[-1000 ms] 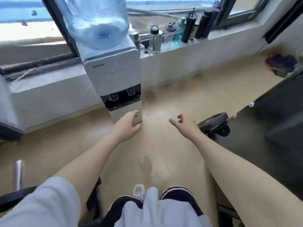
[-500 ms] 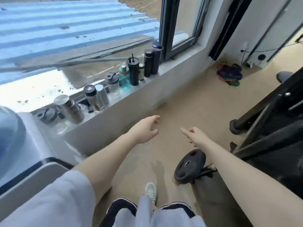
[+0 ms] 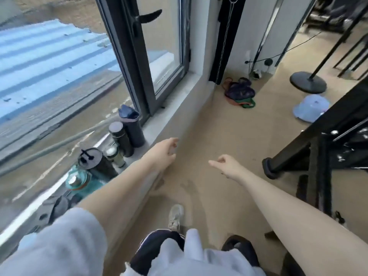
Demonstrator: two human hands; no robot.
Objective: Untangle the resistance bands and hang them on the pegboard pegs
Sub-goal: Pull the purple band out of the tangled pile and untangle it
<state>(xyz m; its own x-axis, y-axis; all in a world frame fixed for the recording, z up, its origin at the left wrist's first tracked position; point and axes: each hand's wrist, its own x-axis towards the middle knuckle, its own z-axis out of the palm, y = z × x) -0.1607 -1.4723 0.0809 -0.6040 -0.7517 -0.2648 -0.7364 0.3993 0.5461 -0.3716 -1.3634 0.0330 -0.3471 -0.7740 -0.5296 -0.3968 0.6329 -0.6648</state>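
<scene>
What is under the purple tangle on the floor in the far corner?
Under the purple bundle, green and orange-red band loops stick out at its near edge, lying on the floor. Anything further beneath is covered. Both hands, left and right, hold nothing.

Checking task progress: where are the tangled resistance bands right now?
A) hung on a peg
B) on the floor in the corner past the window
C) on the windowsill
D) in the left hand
B: the resistance bands lie heaped on the floor by the wall corner; both hands are empty.
</scene>
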